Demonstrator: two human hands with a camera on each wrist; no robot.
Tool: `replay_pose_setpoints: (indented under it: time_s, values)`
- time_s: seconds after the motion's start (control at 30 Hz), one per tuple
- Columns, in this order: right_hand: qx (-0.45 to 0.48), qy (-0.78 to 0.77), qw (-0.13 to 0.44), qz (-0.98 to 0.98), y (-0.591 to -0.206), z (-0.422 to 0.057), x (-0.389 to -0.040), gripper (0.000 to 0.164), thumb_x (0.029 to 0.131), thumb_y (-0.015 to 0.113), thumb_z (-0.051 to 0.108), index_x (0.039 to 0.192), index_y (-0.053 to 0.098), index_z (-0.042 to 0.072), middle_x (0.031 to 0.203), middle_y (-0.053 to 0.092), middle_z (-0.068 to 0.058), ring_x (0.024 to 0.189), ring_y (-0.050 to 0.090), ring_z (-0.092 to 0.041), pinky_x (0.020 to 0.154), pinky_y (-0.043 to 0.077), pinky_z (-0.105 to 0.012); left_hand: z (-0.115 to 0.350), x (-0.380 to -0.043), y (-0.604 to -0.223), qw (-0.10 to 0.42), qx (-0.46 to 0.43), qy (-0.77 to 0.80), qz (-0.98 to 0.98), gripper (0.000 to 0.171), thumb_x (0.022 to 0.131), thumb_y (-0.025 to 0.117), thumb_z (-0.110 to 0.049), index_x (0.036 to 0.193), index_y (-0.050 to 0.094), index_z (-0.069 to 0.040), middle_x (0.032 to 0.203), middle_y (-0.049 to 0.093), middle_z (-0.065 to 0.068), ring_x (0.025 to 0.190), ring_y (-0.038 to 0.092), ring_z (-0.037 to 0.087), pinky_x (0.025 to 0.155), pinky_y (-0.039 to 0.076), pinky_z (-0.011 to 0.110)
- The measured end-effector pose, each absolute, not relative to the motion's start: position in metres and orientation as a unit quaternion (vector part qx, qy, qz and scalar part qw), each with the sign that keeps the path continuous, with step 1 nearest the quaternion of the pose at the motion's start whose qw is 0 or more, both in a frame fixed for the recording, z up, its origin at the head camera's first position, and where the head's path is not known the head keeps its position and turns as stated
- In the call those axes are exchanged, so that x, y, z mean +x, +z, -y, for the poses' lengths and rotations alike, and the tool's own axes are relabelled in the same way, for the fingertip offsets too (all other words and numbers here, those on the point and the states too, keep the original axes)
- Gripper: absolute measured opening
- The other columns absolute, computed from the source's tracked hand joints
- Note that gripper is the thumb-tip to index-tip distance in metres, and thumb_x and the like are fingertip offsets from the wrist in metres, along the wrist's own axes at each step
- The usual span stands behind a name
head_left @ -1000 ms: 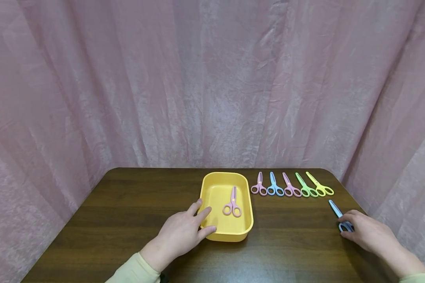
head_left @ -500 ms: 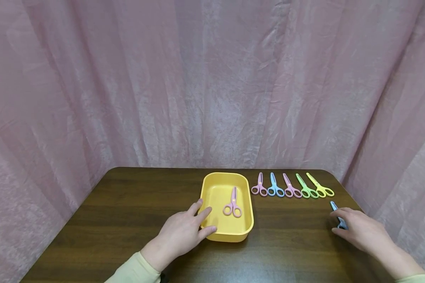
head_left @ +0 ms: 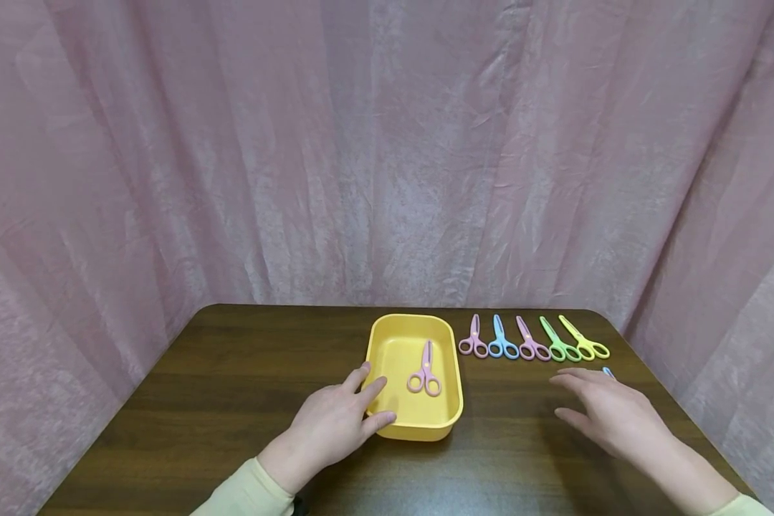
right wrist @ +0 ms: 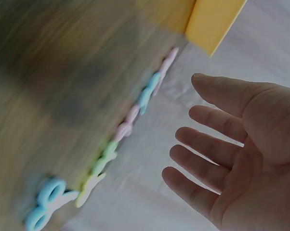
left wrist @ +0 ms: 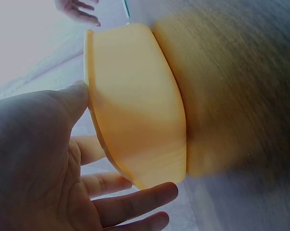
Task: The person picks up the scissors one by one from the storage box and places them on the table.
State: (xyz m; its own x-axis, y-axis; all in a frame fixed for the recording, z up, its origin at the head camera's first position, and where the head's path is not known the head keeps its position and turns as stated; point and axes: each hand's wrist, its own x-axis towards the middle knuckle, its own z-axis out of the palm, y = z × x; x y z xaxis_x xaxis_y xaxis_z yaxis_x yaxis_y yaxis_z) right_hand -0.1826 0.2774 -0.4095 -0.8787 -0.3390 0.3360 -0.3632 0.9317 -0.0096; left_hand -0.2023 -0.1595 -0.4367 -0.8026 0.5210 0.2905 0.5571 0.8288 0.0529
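My left hand (head_left: 332, 423) rests at the left near corner of a yellow plastic tray (head_left: 393, 351), thumb and fingertips at its rim, fingers loosely extended. Inside the tray lies one pair of pink scissors (head_left: 427, 366). Over the table to the right, my right hand (head_left: 619, 416) is raised with fingers spread and nothing in its grasp. Light blue scissors (right wrist: 49, 201) lie on the table below it; the head view shows only their tip past the knuckles. The left wrist view shows the tray's outer wall (left wrist: 135, 96) beside the thumb.
Along the table's back right edge lies a row of scissors: pink (head_left: 475, 335), blue (head_left: 499, 337), pink (head_left: 527, 337), green (head_left: 556, 340) and yellow (head_left: 580, 337). A pink curtain (head_left: 387, 179) hangs behind the dark wooden table (head_left: 258, 373).
My right hand has let go of the light blue scissors, lifted off and moved left toward the tray, leaving them on the table. The left hand and tray have stayed put.
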Motion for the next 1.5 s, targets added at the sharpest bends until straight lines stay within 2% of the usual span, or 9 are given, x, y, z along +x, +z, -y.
replay_pose_setpoints:
  time_s: [0.47, 1.03, 1.5]
  values:
    - [0.25, 0.032, 0.195, 0.948, -0.405, -0.216, -0.186, 0.046, 0.085, 0.098, 0.029, 0.125, 0.08, 0.016, 0.128, 0.078, -0.003, 0.117, 0.075, -0.027, 0.091, 0.063, -0.051, 0.159, -0.203, -0.438, 0.132, -0.285, -0.068, 0.947, 0.061, 0.11, 0.061, -0.059, 0.15, 0.07, -0.013, 0.155, 0.06, 0.023, 0.099, 0.079, 0.033, 0.082, 0.063, 0.048]
    - [0.285, 0.029, 0.199, 0.937, -0.407, -0.186, -0.195, 0.045, 0.088, 0.095, 0.029, 0.128, 0.08, 0.016, 0.13, 0.078, -0.003, 0.121, 0.074, -0.024, 0.098, 0.061, -0.048, 0.161, -0.202, -0.437, 0.133, -0.281, -0.071, 0.948, 0.061, 0.11, 0.062, -0.059, 0.149, 0.07, -0.013, 0.155, 0.06, 0.022, 0.1, 0.079, 0.034, 0.081, 0.064, 0.048]
    - [0.329, 0.042, 0.205, 0.921, -0.41, -0.161, -0.202, 0.042, 0.089, 0.094, 0.027, 0.128, 0.079, 0.019, 0.127, 0.079, 0.0, 0.118, 0.075, -0.022, 0.095, 0.062, -0.045, 0.16, -0.201, -0.436, 0.14, -0.283, -0.072, 0.946, 0.06, 0.11, 0.062, -0.059, 0.148, 0.071, -0.013, 0.154, 0.061, 0.022, 0.098, 0.079, 0.034, 0.08, 0.063, 0.048]
